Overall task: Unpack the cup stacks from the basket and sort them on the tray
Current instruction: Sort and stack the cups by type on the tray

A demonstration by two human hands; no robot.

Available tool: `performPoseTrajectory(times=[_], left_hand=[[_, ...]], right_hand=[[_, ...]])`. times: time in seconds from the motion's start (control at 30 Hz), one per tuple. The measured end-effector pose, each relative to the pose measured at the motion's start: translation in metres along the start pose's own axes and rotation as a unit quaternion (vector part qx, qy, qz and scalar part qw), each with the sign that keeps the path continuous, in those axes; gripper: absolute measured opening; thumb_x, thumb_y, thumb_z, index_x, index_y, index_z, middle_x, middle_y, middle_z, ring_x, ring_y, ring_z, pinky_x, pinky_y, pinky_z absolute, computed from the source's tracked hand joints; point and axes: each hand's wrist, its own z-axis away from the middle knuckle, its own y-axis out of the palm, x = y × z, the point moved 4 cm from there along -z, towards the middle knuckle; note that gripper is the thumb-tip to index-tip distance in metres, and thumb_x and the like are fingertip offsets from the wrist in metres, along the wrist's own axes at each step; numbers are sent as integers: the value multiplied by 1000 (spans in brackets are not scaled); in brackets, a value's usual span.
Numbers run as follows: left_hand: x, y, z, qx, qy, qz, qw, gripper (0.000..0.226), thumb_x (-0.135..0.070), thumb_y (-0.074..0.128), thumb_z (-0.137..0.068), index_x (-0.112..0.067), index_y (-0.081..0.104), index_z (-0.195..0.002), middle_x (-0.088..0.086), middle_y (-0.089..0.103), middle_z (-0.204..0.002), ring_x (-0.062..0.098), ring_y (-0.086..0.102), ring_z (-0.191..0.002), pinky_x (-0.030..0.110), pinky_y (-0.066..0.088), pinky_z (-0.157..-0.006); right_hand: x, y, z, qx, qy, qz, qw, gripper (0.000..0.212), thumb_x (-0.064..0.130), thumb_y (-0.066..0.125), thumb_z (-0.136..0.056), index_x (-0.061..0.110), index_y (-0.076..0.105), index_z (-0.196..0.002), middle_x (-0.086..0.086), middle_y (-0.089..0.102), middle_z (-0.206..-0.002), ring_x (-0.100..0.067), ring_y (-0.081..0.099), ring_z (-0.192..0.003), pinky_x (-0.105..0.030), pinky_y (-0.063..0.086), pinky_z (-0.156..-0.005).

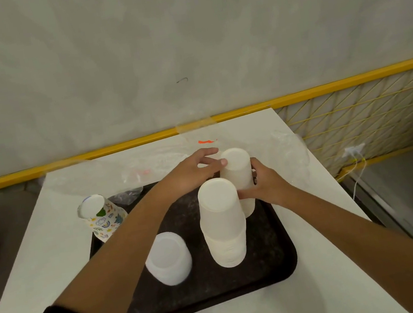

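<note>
From the head view, our left hand (191, 171) and right hand (268, 184) close around the far cream paper cup stack (239, 175), upside down at one o'clock on the dark rectangular tray (169, 295). The taller cream cup stack (224, 222) stands touching it, so we may topple it. No basket seems visible. Both hands flank the gripped stack.

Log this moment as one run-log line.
both hands grip far cream stack | tray: cream stack, white stack, patterned stack | basket unseen
</note>
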Motion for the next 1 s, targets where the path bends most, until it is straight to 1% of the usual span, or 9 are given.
performPoseTrajectory(times=[0.1,0.2,0.4,0.57,0.63,0.7,0.77,0.87,1.0], left_hand=[[1,-10,19,-26,-16,50,998,47,-46,40,-94,-26,38,-135,-1,50,-136,17,55,-116,28,42,-95],[-1,-21,45,-41,3,75,996,49,-47,35,-93,-22,42,-134,-1,54,-131,17,55,-116,30,41,-101],[-5,-25,84,-36,51,-6,998,43,-52,53,-81,-37,50,-121,-11,56,-125,10,53,-114,28,38,-101],[-18,-14,96,-16,81,-92,992,55,-37,65,-81,-28,45,-132,-8,53,-127,8,56,-104,17,44,-86],[-21,-11,100,-7,100,-102,990,52,-31,66,-82,-25,47,-130,-13,53,-117,1,55,-92,5,44,-72],[-22,-10,101,-7,119,-108,987,49,-25,68,-81,-22,50,-126,-16,51,-110,-2,53,-85,0,43,-66],[-20,-12,100,-15,126,-123,984,52,-24,70,-80,-21,49,-127,-12,52,-117,1,50,-93,2,42,-69],[-13,-19,93,-31,113,-141,983,60,-27,70,-80,-21,44,-133,-4,48,-136,6,46,-104,14,41,-85],[-2,-36,85,-57,89,-140,985,65,-29,70,-79,-23,40,-137,-2,43,-141,13,49,-112,22,39,-90]], right_hand=[[1,-9,10,-10,4,-5,1000,80,15,78,-72,17,31,-137,-4,41,-140,-24,42,-127,-39,37,-105],[-2,-21,30,-40,-11,11,999,80,10,78,-71,18,33,-137,-6,42,-137,-21,42,-125,-34,36,-104],[20,-13,83,-6,-89,26,996,75,14,79,-69,25,39,-131,5,47,-126,-10,45,-115,-24,36,-104],[52,21,87,47,-104,57,992,78,23,78,-71,27,32,-134,8,44,-130,-7,43,-114,-33,40,-102],[57,31,83,44,-90,60,993,79,22,78,-72,25,30,-135,6,44,-130,-6,41,-111,-35,41,-101],[59,37,79,28,-79,62,995,79,22,79,-71,23,31,-134,2,46,-131,-8,43,-111,-34,42,-100],[62,41,76,13,-76,64,995,78,21,79,-70,22,32,-132,2,47,-130,-10,45,-112,-34,41,-101],[70,47,68,-5,-82,63,995,78,20,80,-69,20,34,-132,1,48,-130,-12,46,-114,-35,40,-101],[80,57,49,-14,-89,75,993,79,22,81,-68,18,35,-132,-1,49,-131,-18,48,-119,-34,41,-100]])
